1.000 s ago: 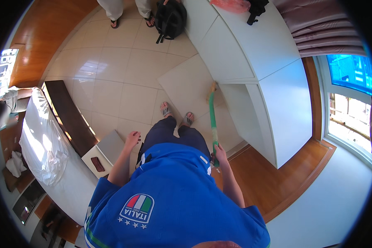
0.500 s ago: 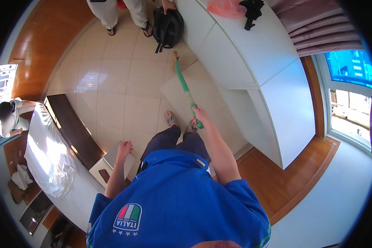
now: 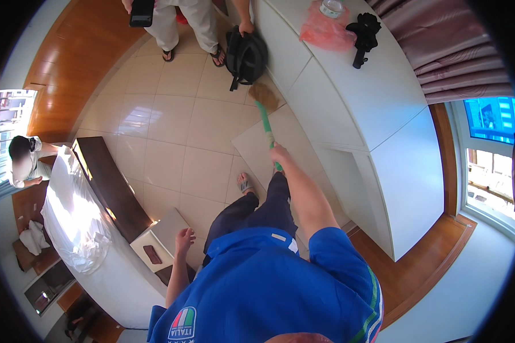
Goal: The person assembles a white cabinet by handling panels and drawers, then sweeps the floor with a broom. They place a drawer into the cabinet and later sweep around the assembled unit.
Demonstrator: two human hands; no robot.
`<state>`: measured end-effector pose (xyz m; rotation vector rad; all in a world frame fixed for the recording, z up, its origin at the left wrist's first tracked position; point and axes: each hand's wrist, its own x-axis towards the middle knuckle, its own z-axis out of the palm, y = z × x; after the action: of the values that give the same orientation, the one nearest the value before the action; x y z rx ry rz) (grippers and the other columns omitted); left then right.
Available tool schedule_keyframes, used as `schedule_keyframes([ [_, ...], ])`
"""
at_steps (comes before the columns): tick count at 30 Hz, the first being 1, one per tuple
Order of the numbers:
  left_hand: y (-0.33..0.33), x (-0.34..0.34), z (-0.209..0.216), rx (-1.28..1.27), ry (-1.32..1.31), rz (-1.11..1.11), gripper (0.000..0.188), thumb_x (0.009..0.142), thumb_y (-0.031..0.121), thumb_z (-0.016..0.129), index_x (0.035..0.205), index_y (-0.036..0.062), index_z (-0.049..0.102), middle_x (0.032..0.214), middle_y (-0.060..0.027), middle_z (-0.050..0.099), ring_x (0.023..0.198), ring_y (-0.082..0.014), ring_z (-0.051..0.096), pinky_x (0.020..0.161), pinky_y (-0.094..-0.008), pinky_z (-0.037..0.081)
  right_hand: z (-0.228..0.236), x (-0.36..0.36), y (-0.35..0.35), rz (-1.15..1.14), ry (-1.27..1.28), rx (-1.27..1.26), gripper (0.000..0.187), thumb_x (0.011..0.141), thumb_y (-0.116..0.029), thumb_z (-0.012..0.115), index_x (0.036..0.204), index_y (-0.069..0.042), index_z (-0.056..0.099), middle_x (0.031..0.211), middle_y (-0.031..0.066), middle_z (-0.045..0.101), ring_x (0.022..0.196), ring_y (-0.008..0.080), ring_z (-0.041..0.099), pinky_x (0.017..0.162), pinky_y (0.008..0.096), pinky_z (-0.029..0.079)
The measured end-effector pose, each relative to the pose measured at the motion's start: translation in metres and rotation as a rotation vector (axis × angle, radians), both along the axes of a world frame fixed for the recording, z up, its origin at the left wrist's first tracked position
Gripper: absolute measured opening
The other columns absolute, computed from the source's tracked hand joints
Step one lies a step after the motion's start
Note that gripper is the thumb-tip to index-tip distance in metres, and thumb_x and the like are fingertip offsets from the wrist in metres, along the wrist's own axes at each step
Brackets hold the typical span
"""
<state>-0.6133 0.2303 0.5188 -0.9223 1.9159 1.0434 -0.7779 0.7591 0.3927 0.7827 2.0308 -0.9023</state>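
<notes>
My right hand (image 3: 278, 153) is wrapped round the green handle of a broom (image 3: 265, 123), which slants down to the floor ahead of me. The brown broom head (image 3: 263, 97) rests on the tiles beside the white cabinet and close to a black backpack (image 3: 246, 57). It looks slightly blurred. By my left side hangs my left hand (image 3: 185, 237), holding nothing, its fingers loosely bent and a little apart. Closest to it is a small pale cabinet (image 3: 165, 240) with a dark red case (image 3: 152, 254) on top.
Just ahead stands a person (image 3: 186, 26) in sandals, one hand on the backpack and a phone (image 3: 142, 12) in the other. White cabinets (image 3: 337, 108) line the right. On the left, a plastic-covered bed (image 3: 74, 211) has another person (image 3: 28, 160) beyond it.
The broom head has swung into fuller view, nearer the cabinet, with my right arm stretched forward. My view has shifted, and the person ahead now shows a phone.
</notes>
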Motion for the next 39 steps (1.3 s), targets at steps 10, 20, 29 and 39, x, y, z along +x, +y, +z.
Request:
schedule_keyframes([
  [10, 0.082, 0.023, -0.006, 0.002, -0.106, 0.147, 0.042, 0.101, 0.035, 0.063, 0.129, 0.005, 0.06, 0.108, -0.0097, 0.071, 0.086, -0.0196, 0.072, 0.069, -0.0346, 0.057, 0.157, 0.124, 0.09, -0.484, -0.007, -0.377, 0.049, 0.105, -0.027, 0.049, 0.153, -0.019, 0.042, 0.063, 0.0073, 0.056, 0.045, 0.0183, 0.056, 0.041, 0.0355, 0.048],
  [20, 0.223, -0.09, 0.01, 0.148, 0.232, -0.175, 0.042, 0.103, 0.036, 0.059, 0.128, 0.0022, 0.06, 0.11, -0.0106, 0.072, 0.092, -0.0201, 0.072, 0.074, -0.033, 0.056, 0.069, 0.135, 0.096, -0.5, -0.122, -0.425, 0.041, 0.098, -0.019, 0.046, 0.135, -0.003, 0.042, 0.07, 0.0135, 0.062, 0.05, 0.0237, 0.062, 0.043, 0.0389, 0.052],
  [29, 0.192, -0.087, 0.006, 0.142, 0.18, -0.162, 0.045, 0.103, 0.037, 0.058, 0.133, 0.0028, 0.057, 0.116, -0.0113, 0.07, 0.098, -0.0213, 0.071, 0.08, -0.0364, 0.057, 0.115, 0.103, 0.1, -0.573, -0.051, -0.56, 0.041, 0.103, -0.025, 0.046, 0.141, -0.01, 0.045, 0.066, 0.0084, 0.056, 0.046, 0.0186, 0.055, 0.04, 0.0367, 0.049],
  [39, 0.075, 0.032, -0.057, 0.057, -0.176, 0.087, 0.045, 0.102, 0.04, 0.06, 0.131, 0.0059, 0.059, 0.115, -0.0098, 0.07, 0.095, -0.0206, 0.071, 0.08, -0.0375, 0.057, 0.098, 0.158, 0.055, -0.566, -0.125, -0.313, 0.028, 0.104, -0.023, 0.046, 0.125, -0.006, 0.048, 0.063, 0.0089, 0.057, 0.047, 0.0212, 0.059, 0.041, 0.0385, 0.051],
])
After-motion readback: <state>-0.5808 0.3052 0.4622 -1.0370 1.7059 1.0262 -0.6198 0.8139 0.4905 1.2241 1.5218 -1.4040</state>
